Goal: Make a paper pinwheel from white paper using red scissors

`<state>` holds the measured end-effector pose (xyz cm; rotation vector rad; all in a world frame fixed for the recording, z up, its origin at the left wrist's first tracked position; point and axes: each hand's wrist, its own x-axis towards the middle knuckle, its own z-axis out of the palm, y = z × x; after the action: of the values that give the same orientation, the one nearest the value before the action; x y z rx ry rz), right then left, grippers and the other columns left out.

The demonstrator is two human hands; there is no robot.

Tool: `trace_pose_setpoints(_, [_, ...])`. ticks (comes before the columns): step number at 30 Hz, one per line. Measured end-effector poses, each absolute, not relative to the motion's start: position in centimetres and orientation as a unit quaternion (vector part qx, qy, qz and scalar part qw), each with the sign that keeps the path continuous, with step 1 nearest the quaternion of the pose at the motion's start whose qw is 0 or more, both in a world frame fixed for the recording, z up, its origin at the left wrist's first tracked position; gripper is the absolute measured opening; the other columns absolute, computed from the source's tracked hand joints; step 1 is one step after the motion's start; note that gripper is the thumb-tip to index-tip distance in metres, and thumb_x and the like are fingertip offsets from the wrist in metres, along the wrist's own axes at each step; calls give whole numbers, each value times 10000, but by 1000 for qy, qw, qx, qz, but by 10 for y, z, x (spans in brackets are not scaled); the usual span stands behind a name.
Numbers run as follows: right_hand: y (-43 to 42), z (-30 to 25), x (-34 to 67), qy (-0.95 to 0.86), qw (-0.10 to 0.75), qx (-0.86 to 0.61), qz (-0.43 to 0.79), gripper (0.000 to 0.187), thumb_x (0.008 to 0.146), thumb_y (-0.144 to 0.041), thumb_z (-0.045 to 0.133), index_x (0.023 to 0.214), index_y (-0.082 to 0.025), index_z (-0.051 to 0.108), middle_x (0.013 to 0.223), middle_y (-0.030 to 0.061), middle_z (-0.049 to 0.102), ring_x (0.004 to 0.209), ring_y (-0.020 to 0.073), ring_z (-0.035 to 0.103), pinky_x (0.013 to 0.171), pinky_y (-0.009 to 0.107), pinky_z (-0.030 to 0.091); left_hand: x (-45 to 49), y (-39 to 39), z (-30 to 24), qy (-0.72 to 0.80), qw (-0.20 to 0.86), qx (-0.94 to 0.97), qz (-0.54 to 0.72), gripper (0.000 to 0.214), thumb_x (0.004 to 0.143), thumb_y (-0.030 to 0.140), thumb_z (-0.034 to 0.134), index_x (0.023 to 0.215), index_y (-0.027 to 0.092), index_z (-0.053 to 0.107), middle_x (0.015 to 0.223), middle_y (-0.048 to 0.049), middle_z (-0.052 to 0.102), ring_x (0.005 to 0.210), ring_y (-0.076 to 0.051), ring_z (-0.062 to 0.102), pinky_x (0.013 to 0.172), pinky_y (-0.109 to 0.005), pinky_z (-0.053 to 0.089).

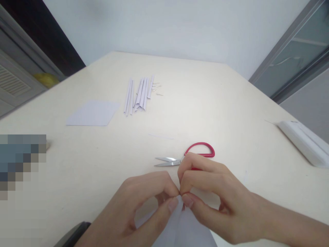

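Note:
A white sheet of paper (190, 228) hangs at the bottom of the view, its top edge pinched between both hands. My left hand (149, 202) closes thumb and forefinger on that edge. Right beside it, my right hand (213, 195) pinches the same edge, with its fingers curled. The fingertips of the two hands nearly touch. Just beyond them lie scissors (177, 161) with red handles, blades parted and pointing left; my right hand covers part of them. The lower part of the paper runs out of view.
Several rolled paper tubes (141, 92) lie toward the back, with small twisted scraps (156, 87) beside them. Left of these is a flat stack of white paper (94, 113). A white packet (304, 142) sits at the right edge. A wall (167, 31) stands behind the table (205, 103).

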<state>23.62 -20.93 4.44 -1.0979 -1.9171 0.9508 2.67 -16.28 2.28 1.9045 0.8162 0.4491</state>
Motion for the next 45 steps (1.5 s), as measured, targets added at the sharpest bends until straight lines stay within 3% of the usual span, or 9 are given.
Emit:
trace_pose_setpoints(3, [-209,44,236,-741,349,-437,373,218,794,-9,546,745,-195,444,881,19,508,744,130,506,655,254,440,26,-162,22,356,478,782,183,82,913,268,566,939,313,628,948,44,690,915,-160,644,664,-182,524])
trace_pose_setpoints(8, [-210,44,235,-738,331,-439,392,217,834,-27,533,751,-199,429,895,23,514,775,141,528,700,271,457,34,-159,31,324,485,799,142,165,924,243,522,774,261,588,794,53,667,782,-146,633,721,-220,505])
trace_pose_setpoints(21, [-208,42,235,-748,327,-435,380,204,825,1,512,752,-183,462,882,30,512,761,138,511,653,258,435,39,-154,36,323,526,781,93,254,954,322,468,729,237,550,740,46,620,735,-150,603,653,-244,463])
trace_pose_setpoints(28, [-208,44,235,-737,320,-445,396,180,897,-50,499,767,-175,507,878,29,520,759,141,518,681,274,448,37,-153,36,347,494,789,111,202,930,295,500,747,249,572,733,48,624,732,-149,608,669,-237,476])
trace_pose_setpoints(40, [-210,47,238,-738,306,-433,417,154,853,-22,565,810,-169,543,925,28,537,813,146,559,728,274,481,35,-155,33,363,539,750,123,156,898,276,529,766,251,608,816,25,661,778,-166,611,676,-246,473])
trace_pose_setpoints(45, [-210,49,241,-741,305,-431,414,137,886,-62,592,844,-183,543,957,23,553,851,144,565,770,272,484,35,-151,38,340,563,745,111,196,895,291,546,711,235,582,723,38,616,730,-157,583,658,-241,435])
